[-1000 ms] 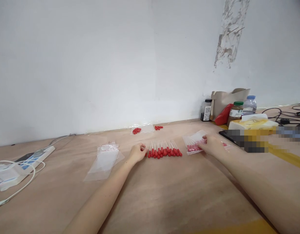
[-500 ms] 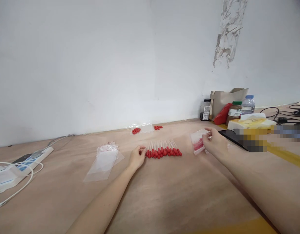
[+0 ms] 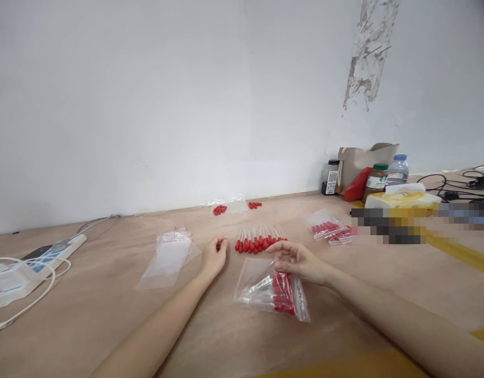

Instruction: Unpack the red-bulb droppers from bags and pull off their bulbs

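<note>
My right hand (image 3: 299, 263) pinches a clear zip-lock bag (image 3: 261, 294) by its upper edge, in front of the row of droppers. Red rubber bulbs and clear tubes show through the plastic of this bag. My left hand (image 3: 215, 257) rests on the table with its fingers curled together, and no object shows in them. Just right of it, glass droppers (image 3: 254, 244) with red bulbs lie side by side, bulbs towards me; my right hand's fingers cover the row's right end. Filled zip-lock bags (image 3: 330, 229) lie overlapping farther right.
Flat clear bags (image 3: 167, 262) lie left of my left hand. Loose red bulbs (image 3: 219, 210) and a bag sit by the wall. A power strip (image 3: 41, 270) with white cables is at the left. Bottles, a tissue pack (image 3: 403, 198) and a beige bag (image 3: 364, 160) stand at the right.
My right hand has come left and nearer me from the filled bags, bringing one bag in front of the droppers. My left hand has drawn slightly left, away from the dropper row.
</note>
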`<state>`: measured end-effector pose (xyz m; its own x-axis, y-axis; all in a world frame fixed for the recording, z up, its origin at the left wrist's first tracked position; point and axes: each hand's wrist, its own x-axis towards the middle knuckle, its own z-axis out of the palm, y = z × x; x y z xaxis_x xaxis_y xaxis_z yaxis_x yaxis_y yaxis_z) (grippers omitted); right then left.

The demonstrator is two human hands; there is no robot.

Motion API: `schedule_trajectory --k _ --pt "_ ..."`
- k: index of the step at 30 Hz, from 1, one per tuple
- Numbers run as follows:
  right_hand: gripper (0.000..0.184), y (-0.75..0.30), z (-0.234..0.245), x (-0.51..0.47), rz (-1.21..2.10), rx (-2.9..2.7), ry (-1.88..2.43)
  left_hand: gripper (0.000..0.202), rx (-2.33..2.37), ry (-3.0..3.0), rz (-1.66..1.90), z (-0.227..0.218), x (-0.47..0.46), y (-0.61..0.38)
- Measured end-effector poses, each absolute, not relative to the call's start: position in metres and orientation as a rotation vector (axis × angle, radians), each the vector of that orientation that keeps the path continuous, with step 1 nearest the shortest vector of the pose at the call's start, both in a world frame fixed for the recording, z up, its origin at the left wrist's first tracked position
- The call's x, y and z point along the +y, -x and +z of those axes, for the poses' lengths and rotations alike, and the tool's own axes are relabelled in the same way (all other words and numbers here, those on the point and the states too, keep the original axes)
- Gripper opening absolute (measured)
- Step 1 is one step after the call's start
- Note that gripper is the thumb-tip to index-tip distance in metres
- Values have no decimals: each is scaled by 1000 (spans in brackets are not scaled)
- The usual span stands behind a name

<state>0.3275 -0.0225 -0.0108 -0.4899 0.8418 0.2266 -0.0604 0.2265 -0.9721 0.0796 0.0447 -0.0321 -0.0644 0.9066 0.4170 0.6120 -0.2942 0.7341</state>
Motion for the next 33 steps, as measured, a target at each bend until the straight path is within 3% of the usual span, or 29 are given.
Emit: schedule_trajectory --k 6,9,13,14,17,21,23,33 --pt "45 -275 -24 -10 1445 -1809 692 22 1511 -2022 1348 -27 -9 -61" --pt "45 -261 -28 -10 1095 -1787 795 17 1254 -2272 1283 -18 -34 -62" --pt "17 -275 -21 -21 540 -1842 1146 23 923 -2480 974 -6 -49 -69" --pt "20 -281 -18 -25 521 -1857 1246 26 892 -2498 908 -5 -51 -70" --pt "32 -292 -12 -33 785 -1878 1470 36 886 -2496 771 -4 -52 -72" --pt "21 -290 -11 -40 1431 -1792 1461 36 928 -2417 740 -6 -53 -73" --pt "15 -287 -12 -41 1592 -1776 1392 35 962 -2384 741 -6 -53 -74" --pt "21 -285 -18 -40 1572 -1672 1311 29 872 -2682 696 11 -42 -84"
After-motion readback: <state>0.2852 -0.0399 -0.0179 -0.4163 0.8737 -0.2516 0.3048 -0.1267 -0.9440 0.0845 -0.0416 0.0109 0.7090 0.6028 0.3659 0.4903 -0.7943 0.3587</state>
